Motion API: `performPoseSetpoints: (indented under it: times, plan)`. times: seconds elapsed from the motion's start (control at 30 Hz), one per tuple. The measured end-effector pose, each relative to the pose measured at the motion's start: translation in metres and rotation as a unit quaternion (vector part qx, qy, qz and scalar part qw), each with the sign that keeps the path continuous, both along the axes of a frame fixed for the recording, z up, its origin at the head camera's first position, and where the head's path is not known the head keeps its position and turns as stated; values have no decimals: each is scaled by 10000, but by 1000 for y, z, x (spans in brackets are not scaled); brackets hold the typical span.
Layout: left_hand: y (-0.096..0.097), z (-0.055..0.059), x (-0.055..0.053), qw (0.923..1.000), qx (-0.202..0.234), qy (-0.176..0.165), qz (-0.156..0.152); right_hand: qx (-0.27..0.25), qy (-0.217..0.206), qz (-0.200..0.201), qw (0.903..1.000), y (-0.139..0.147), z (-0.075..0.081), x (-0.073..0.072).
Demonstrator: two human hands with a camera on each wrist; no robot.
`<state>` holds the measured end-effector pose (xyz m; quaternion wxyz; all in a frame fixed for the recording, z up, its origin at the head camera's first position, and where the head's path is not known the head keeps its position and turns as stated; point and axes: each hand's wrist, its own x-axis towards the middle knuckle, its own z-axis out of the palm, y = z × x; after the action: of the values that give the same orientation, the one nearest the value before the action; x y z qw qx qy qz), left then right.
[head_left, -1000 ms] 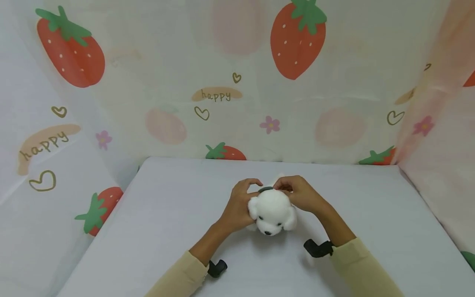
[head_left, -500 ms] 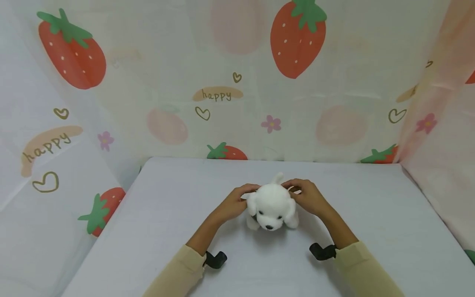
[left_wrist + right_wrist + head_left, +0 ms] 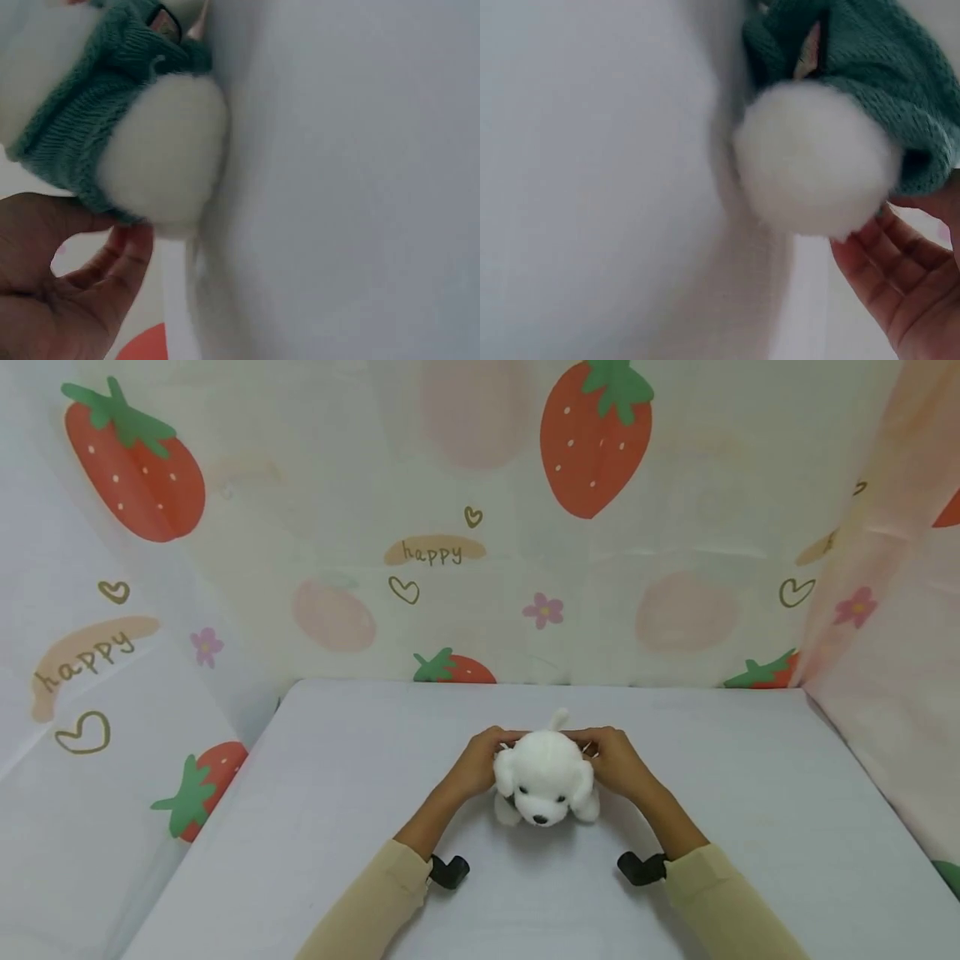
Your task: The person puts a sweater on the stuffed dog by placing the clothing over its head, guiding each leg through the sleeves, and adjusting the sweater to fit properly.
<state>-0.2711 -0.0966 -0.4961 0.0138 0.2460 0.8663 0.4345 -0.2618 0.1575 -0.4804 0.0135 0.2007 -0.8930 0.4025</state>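
white table (image 3: 352,760), plush dog (image 3: 545,772) between left fingers (image 3: 126,270) and right fingers (image 3: 871,270), both pinching its green sweater (image 3: 75,127)

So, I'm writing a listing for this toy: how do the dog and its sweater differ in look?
The dog is white, while the sweater is green. The dog is fluffy, whereas the sweater is knitted. In the head view the dog faces the camera in plain sight, but the sweater is nearly all hidden. Both look soft.
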Motion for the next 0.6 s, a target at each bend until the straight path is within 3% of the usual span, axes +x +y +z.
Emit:
performPoseSetpoints:
  times: [0.1, 0.2, 0.33, 0.5, 0.6]
  plan:
    - [1, -2, -3, 9990, -187, 386, 140, 388, 450, -201, 9980, -1, -1, 1]
    - [-1, -1, -4, 9960, -335, 658, 503, 825, 803, -467, 9923, -2, -1, 2]
    - [-2, 0, -6, 9915, -690, 595, 933, 1166, 687, -606, 9889, -2, -5, 1]
    - [1, 3, 0, 9894, -1156, 445, 760, 1154, 342, -620, 9908, -3, -9, 4]
    - [-1, 8, 11, 9896, -1120, 367, 822, 1071, 605, -751, 9896, -2, -6, 14]
